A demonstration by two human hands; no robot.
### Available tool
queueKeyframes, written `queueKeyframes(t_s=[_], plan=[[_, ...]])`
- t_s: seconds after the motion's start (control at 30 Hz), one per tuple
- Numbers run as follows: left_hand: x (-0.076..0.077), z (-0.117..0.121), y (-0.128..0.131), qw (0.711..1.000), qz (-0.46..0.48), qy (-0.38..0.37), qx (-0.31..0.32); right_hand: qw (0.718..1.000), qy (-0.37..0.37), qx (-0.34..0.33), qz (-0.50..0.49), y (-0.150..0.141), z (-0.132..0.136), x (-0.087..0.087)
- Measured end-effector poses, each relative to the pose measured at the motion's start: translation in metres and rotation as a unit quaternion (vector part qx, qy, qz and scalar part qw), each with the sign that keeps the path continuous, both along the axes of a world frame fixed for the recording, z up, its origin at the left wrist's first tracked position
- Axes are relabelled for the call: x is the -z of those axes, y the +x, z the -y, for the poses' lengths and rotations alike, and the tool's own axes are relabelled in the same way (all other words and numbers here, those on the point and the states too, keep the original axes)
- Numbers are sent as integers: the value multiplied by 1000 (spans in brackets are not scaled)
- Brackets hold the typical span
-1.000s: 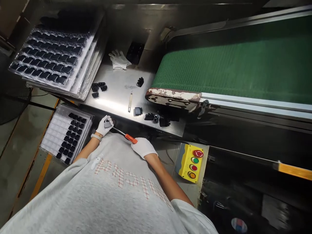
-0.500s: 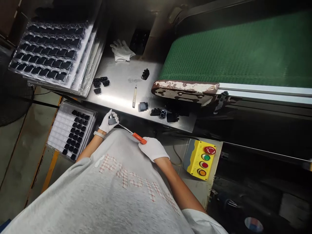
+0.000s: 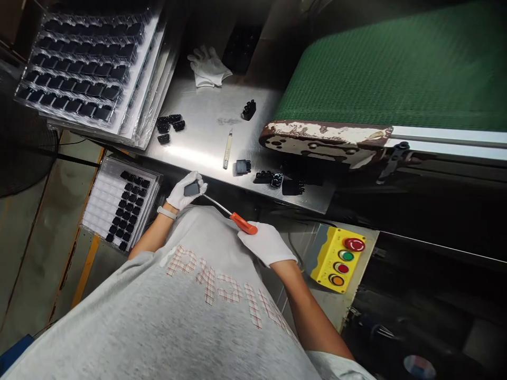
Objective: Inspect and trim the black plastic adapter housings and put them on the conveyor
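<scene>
My left hand [image 3: 184, 191], in a white glove, is closed on a small dark block-shaped plastic part [image 3: 191, 189]. In my gloved right hand [image 3: 266, 244] is a tool with an orange handle [image 3: 243, 222] and a thin metal shaft, like a screwdriver. The shaft's end lies at the left hand's fingertips, and I cannot tell whether it touches the part. Beyond my hands, on the metal table [image 3: 198, 142], lie a slim cutter knife [image 3: 228, 149], a grey-black part with prongs [image 3: 242, 167] and several black parts [image 3: 170, 125].
Stacked trays of black parts [image 3: 83, 68] stand at the far left. A lower partly filled tray [image 3: 103, 203] sits near my left arm. Green conveyor belt [image 3: 396, 79] spans the right, above a yellow button box [image 3: 336, 258]. White gloves [image 3: 208, 67] lie at the back.
The whole view has shifted, so most things appear further right. The part in my left hand now shows a broader flat face. Both hands keep their hold.
</scene>
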State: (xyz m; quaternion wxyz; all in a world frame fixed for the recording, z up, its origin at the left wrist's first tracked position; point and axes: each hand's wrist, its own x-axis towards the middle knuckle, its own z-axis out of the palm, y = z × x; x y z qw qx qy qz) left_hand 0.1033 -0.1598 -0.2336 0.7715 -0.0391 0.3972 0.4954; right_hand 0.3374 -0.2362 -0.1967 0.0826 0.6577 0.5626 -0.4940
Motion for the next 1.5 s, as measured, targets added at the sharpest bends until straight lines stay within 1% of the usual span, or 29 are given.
queueKeyframes(t_s=[0.1, 0.23, 0.4, 0.5, 0.6, 0.7, 0.83, 0.93, 1.07, 1.17, 1.27, 1.33, 1.4, 1.47, 1.5], plan=[[-2, -2, 1, 1000, 2, -8, -3, 1000, -3, 15, -7, 3, -1, 0], [-4, -4, 4, 1000, 13, -18, 11, 999, -9, 28, -24, 3, -2, -3], [-3, -9, 7, 998, 26, -46, -23, 998, -2, 43, -40, 3, -1, -9], [-3, -12, 9, 996, 27, -74, -32, 998, 2, 53, -41, 4, -2, -9], [-4, -14, 14, 995, 19, -89, -29, 998, 1, 52, -44, 5, -2, -4], [-2, -13, 18, 996, -7, -88, -15, 998, -2, 41, -42, 8, -2, 4], [4, -8, 19, 996, -58, -67, 8, 999, -6, 31, -30, 10, -3, 14], [10, -4, 16, 994, -81, -60, 29, 999, -5, 27, -32, 11, -3, 18], [16, -4, 13, 993, -95, -64, 11, 999, -2, 31, -43, 12, -4, 18], [18, -7, 14, 992, -104, -68, 1, 996, -7, 50, -68, 9, -6, 21], [15, -8, 20, 992, -103, -67, 11, 989, -11, 105, -104, 6, -4, 34], [10, -10, 26, 994, -92, -64, 15, 977, -7, 175, -118, 9, 0, 48], [3, -13, 34, 995, -72, -63, 20, 957, 5, 264, -124, 18, 9, 66], [-9, -17, 42, 996, -46, -65, 33, 925, 24, 356, -127, 30, 20, 85], [-17, -18, 46, 996, -31, -67, 43, 906, 38, 401, -129, 36, 26, 93]])
